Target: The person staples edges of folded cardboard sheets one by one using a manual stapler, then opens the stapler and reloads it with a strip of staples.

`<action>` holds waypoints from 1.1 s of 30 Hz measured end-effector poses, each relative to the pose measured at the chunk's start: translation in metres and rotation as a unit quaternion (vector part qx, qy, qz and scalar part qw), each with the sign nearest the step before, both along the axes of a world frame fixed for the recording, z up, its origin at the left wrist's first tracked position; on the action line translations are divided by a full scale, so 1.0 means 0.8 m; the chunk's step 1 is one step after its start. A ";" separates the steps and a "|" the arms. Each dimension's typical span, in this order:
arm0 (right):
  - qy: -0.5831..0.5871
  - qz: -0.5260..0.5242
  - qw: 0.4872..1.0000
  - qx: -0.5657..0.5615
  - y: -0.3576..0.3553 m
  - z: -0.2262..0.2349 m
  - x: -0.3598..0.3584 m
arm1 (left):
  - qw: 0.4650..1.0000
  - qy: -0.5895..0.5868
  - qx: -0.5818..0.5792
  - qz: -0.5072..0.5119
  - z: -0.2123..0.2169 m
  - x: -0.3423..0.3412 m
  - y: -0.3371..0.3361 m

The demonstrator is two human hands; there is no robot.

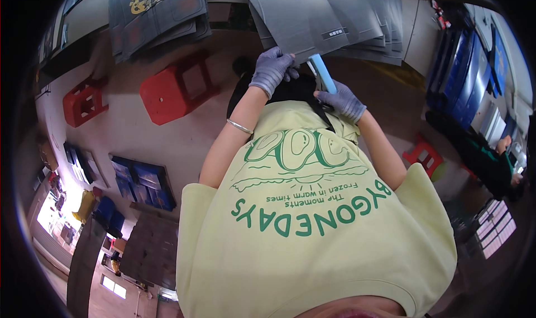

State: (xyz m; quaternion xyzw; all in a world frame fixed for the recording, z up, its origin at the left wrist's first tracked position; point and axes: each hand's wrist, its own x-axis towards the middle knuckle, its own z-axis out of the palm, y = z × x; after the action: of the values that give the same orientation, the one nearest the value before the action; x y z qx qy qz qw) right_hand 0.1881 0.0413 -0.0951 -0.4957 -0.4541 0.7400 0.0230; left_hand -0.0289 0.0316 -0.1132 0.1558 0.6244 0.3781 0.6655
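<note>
My left hand [272, 67], in a grey glove, pinches the near edge of a grey flat printed sheet [312, 17] on top of a fanned stack. A thin metal bangle sits on that wrist. Just to the right, my right hand [341, 100], also in a grey glove, is closed around a light blue flat tool [322, 72]. The tool's upper end points at the sheet's edge, close to my left fingers. My pale yellow shirt fills the lower half of the view.
A second stack of grey sheets with a gold ornament [156, 11] lies at the upper left. Two red plastic stools [173, 89] [84, 100] stand on the floor below it. Blue stacks [469, 72] and another person [502, 162] are at the right.
</note>
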 end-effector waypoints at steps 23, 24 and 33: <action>-0.058 -0.201 0.978 0.012 0.092 0.001 0.083 | 0.996 0.062 0.023 -0.052 0.063 -0.043 0.000; -0.142 -0.176 0.970 0.092 0.096 0.005 0.085 | 0.995 0.052 0.043 -0.076 0.056 -0.042 0.007; -0.198 -0.246 0.937 0.148 0.127 -0.025 0.195 | 0.597 0.747 0.109 -0.271 -0.011 -0.256 0.036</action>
State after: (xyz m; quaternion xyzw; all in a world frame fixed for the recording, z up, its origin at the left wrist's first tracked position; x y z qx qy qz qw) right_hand 0.3441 0.1426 -0.1149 -0.7195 -0.4176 0.5226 0.1867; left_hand -0.2340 0.0605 -0.1223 0.6174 0.7865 -0.0032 0.0158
